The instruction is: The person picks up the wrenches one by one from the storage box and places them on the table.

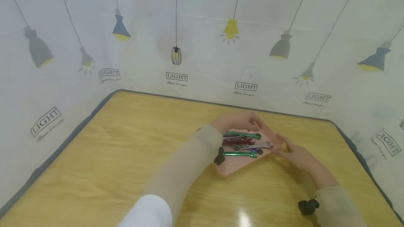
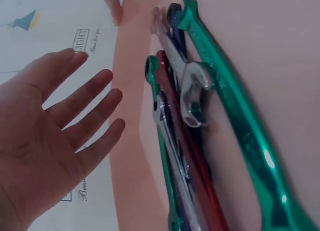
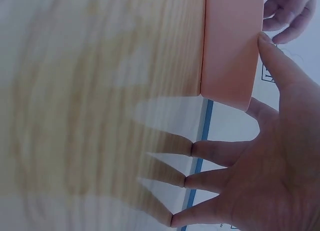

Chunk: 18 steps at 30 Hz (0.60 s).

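Note:
A shallow pink tray [image 1: 231, 168] lies on the table, bearing a loose pile of wrenches. Nearest the front is a green wrench [image 1: 241, 154]; a red wrench [image 2: 182, 141], a silver wrench [image 2: 172, 51] and a partly hidden purple wrench [image 2: 176, 18] overlap beside it. Across the tray's far side reaches my left hand [image 1: 241, 120], its fingers spread and loosely bent near the rim, holding nothing. At the right end, the thumb of my right hand [image 1: 298, 157] touches the tray's rim. Its index finger passes partly hidden behind the corner, while the other fingers extend straight to the tabletop.
The wooden table [image 1: 126, 157] extends around the tray, with a dark edge. Beyond it hangs a pale sheet [image 1: 202, 52] printed with lamps and the word LIGHT. Black devices [image 1: 308, 206] are strapped at both wrists.

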Motion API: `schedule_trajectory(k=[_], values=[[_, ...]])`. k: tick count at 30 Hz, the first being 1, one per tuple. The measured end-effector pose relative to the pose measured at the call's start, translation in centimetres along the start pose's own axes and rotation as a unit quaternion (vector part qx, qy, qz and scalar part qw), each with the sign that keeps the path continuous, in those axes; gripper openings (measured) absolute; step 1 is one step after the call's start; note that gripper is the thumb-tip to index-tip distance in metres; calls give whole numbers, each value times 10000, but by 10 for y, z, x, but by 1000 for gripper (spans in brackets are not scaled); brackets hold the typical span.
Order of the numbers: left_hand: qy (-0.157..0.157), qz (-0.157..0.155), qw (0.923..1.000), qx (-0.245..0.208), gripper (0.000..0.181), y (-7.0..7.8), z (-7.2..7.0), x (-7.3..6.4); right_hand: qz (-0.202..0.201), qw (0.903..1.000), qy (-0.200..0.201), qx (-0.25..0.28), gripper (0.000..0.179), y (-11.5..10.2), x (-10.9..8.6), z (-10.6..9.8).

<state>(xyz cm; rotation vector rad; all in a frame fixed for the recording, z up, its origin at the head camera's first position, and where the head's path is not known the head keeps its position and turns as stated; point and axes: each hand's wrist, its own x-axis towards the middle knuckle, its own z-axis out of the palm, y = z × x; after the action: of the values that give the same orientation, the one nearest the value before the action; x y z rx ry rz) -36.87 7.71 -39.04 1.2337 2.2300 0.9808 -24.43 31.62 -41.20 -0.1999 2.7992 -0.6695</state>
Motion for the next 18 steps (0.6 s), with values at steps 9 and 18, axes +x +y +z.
schedule_trajectory(k=[9,18], values=[[-83,478,9863,1576,26,-9,14,24,-51,10000,31,-3,85,1,0,-1],[-213,-34,9841,1761,32,-4,33,6,-191,9997,12,134,84,3,0,0]])
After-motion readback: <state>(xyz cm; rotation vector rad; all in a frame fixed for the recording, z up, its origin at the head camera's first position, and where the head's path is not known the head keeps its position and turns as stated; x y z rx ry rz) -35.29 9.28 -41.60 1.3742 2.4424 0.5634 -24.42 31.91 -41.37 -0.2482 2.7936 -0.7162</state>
